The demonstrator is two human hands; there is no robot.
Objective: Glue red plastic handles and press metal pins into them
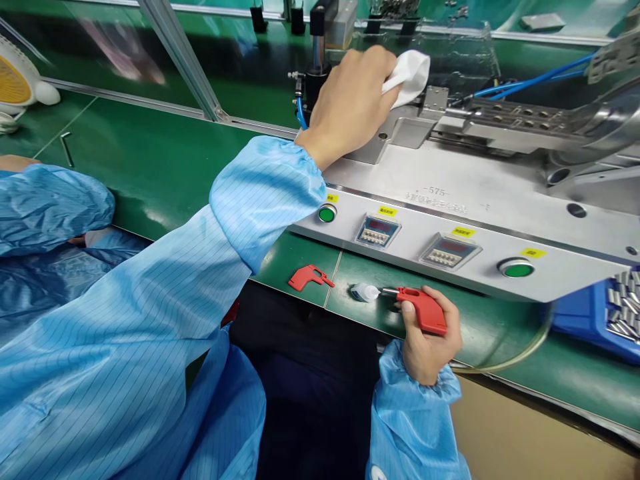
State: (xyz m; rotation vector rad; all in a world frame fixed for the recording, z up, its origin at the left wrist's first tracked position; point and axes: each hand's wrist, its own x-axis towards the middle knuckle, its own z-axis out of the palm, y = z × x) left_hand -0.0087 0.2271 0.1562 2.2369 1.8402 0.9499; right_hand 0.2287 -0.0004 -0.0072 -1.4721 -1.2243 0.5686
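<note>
My left hand (353, 100) is up at the bench machine (425, 170), its fingers closed round a crumpled white cloth or tissue (413, 72). The cloth is by the metal block at the machine's left end; whether it touches the block I cannot tell. Low in front of the machine, my right hand (435, 340) grips a red pistol-shaped plastic piece (425, 313) with a short metal rod at its front. That rod points left at a small clear bottle with a white top (365, 292), lying on the green bench. Left of the bottle lies another red pistol-shaped piece (306, 277).
Green buttons (517, 268) and small counters (379, 230) line the machine's front. A blue bin (580, 310) of metal cylinders stands at right, near a clear hose (525, 353). At left are another person's blue sleeve (55, 207), a hex key (67, 149) and a fan (17, 77).
</note>
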